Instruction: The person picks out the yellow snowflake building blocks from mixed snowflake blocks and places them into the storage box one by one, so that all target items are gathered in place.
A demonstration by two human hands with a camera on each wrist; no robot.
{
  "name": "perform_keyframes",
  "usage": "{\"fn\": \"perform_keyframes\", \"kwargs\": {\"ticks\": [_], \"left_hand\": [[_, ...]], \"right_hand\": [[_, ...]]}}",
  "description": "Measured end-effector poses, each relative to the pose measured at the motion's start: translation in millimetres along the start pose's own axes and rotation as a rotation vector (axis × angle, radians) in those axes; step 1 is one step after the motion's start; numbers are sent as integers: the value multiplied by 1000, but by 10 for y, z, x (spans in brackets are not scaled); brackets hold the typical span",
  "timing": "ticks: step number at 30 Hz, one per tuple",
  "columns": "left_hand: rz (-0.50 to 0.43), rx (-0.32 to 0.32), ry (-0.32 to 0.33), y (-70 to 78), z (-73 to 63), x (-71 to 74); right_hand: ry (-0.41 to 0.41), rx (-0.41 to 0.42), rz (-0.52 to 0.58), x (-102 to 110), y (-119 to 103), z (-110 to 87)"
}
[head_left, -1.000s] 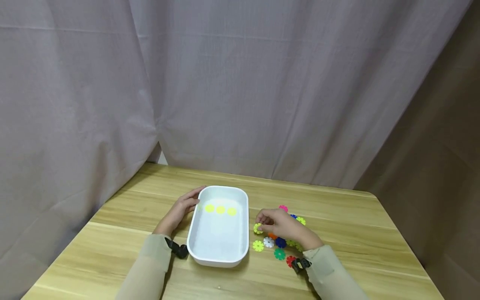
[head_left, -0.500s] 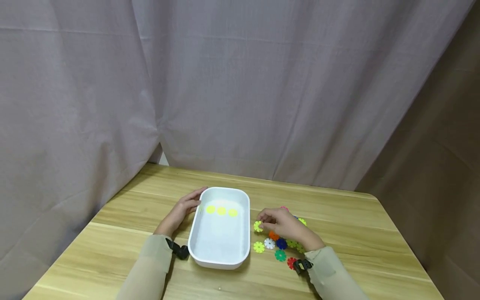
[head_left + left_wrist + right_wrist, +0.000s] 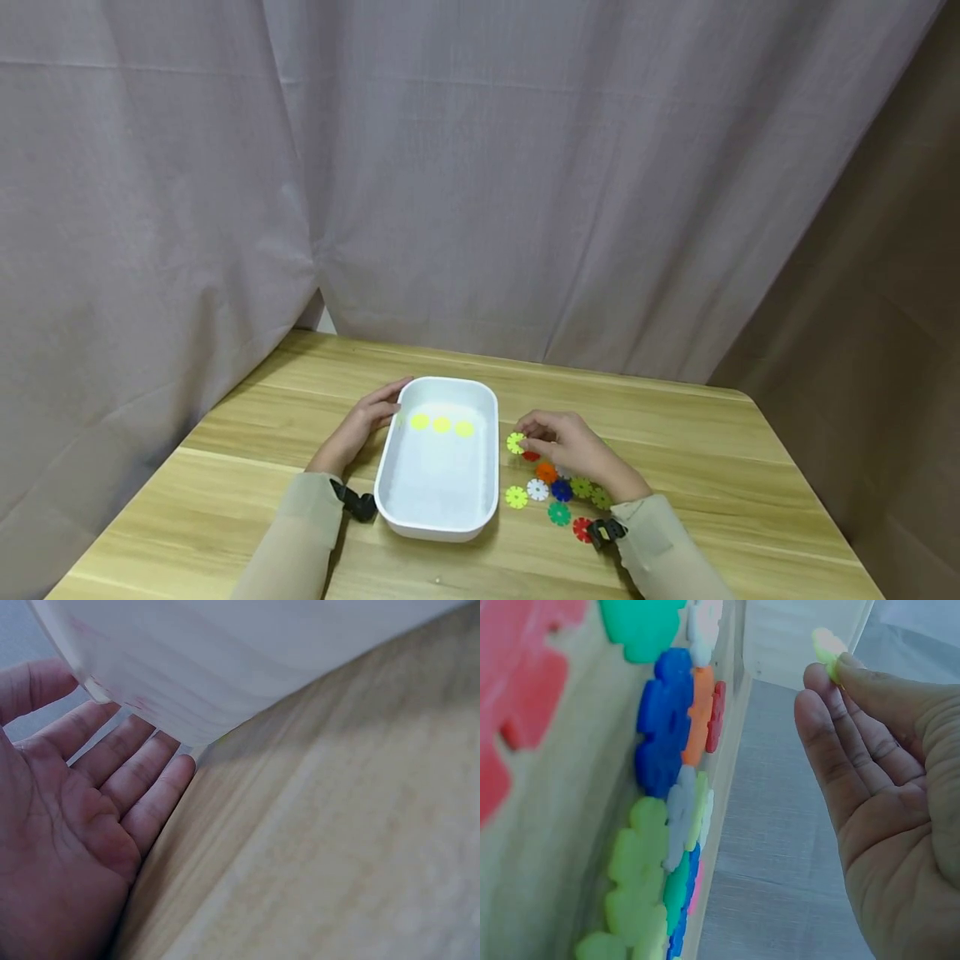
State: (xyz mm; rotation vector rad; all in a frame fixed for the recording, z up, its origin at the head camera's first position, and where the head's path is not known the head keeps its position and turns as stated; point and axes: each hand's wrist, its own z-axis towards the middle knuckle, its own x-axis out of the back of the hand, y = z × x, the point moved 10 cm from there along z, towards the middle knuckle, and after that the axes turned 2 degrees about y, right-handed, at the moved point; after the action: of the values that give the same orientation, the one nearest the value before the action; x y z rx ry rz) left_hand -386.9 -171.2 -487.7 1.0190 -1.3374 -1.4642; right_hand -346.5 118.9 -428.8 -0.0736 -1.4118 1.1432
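- The right hand pinches one yellow disc between thumb and finger, raised above the table, just right of the white tray.
- The left hand, its fingers extended and holding nothing, touches the tray at its left side.
- Three yellow pieces lie in a row in the tray's far half.
- Right of the tray, colourful discs lie under and near the right hand.

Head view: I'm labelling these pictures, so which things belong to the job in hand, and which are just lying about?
Likely in the job:
white tray
left hand, at its side
right hand
pinched yellow disc
three yellow discs inside the tray
perhaps loose yellow discs

Apparently just lying about, on the table:
white discs
blue disc
green disc
orange disc
red discs
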Motion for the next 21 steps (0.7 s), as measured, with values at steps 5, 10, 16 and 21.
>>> {"fn": "perform_keyframes", "kwargs": {"ticks": [5,10,16,21], "left_hand": [[-2,-5,-4,13,0,-7],[5,-9,-6,18,-2,-1],[-13,-6,-7,10,-2,-2],[-21,-8,-5,-3,1,-2]], "right_hand": [[26,5,1,69,-59,14],[60,53,-5,135,-168,54],[58,66,21,140,-290,151],[47,61,-6,95,-396,299]]}}
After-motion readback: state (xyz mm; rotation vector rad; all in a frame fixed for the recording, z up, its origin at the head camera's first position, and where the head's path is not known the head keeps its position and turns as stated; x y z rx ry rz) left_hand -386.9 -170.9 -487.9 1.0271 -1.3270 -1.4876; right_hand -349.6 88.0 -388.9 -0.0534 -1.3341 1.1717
